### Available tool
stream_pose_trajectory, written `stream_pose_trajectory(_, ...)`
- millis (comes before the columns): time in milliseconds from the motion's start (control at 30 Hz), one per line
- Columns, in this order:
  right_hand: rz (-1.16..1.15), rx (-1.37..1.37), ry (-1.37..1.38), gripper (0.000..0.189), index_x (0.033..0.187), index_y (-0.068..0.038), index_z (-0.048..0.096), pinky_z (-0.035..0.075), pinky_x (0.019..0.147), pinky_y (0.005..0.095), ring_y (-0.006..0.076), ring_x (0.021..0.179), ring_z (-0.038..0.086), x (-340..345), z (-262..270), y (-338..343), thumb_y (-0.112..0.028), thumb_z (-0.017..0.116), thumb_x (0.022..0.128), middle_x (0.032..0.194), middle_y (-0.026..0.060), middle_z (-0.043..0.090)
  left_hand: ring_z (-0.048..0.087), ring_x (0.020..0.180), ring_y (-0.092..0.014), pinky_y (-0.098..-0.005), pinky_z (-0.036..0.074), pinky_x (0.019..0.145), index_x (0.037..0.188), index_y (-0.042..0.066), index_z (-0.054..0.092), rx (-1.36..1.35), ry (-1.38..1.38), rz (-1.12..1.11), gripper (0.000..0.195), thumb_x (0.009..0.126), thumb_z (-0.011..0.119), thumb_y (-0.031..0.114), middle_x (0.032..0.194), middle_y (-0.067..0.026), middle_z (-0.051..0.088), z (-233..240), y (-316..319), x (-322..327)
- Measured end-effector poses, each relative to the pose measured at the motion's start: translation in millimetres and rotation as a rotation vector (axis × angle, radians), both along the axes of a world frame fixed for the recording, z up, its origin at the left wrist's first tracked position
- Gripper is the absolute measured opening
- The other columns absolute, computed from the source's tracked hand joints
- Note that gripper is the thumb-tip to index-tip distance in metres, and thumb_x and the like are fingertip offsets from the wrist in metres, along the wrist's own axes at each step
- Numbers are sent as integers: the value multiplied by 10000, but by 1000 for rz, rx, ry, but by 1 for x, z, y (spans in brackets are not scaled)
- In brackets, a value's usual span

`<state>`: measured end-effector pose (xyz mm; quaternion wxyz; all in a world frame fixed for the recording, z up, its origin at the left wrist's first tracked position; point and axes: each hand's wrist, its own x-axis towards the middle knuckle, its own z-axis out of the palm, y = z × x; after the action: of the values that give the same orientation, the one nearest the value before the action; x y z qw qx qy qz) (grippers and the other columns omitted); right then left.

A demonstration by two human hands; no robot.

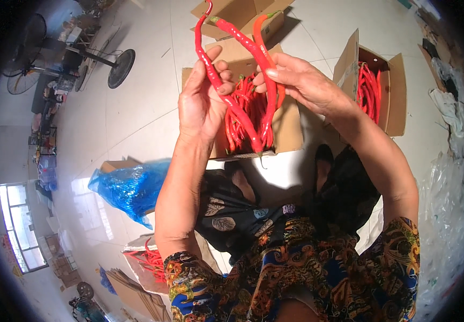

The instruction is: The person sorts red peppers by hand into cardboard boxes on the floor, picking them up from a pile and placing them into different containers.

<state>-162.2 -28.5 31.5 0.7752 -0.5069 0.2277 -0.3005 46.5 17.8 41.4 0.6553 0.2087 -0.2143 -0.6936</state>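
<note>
One long red chili pepper (232, 105) lies across the palm and fingers of my left hand (203, 96), its green stem end pointing down toward me. My right hand (296, 80) pinches two more between thumb and fingers: a wrinkled red chili pepper (251, 45) and an orange-red chili pepper (259, 30) behind it, both with green stem ends at the top. Below both hands stands an open cardboard box (290, 124) holding a pile of red chili peppers (244, 112). The held peppers hide part of that pile.
An open carton (397, 94) of red peppers stands on the right, another carton (232, 18) beyond. At left lie a blue plastic bag (131, 189) and a container of peppers (151, 261), near flattened cardboard (135, 294). A pedestal fan (121, 68) stands far left; clear plastic (445, 225) lies right.
</note>
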Motion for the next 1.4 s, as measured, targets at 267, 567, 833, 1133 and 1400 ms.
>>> stream_pose_trajectory(267,-130,-92,-13,331,1199,9,459,476,858,303,192,968,586,-11,9,-4,-190,507,939,1044,128,594,447,729,-147,-210,384,545,1307,3,413,-85,94,-50,380,980,412,195,925,-109,521,3,-1,16)
stream_pose_trajectory(567,-121,-69,-14,323,1211,2,450,474,864,319,208,998,567,-9,7,-3,-183,487,949,1071,148,581,543,813,-169,-263,452,659,1278,4,428,-71,-96,30,370,958,458,187,930,-120,579,7,3,2)
stream_pose_trajectory(833,-127,-72,-26,378,1208,-4,467,468,909,300,195,1008,582,-10,-3,-12,-228,562,919,1070,142,593,576,819,-148,-231,458,631,1204,-10,491,-56,-313,20,341,930,534,188,948,-108,610,0,0,1)
stream_pose_trajectory(1133,-104,-114,124,239,1016,-7,567,480,677,259,134,739,595,14,-19,6,-153,647,843,831,82,624,622,763,-137,-252,523,652,1055,-1,572,101,-605,26,261,842,663,117,917,-82,633,-11,0,-31)
stream_pose_trajectory(1400,-220,-429,539,300,984,-22,636,469,763,352,266,823,625,6,-10,14,-287,586,852,854,180,646,478,552,-69,-218,372,479,994,46,597,171,-718,69,150,884,600,149,689,16,555,-11,4,-43)
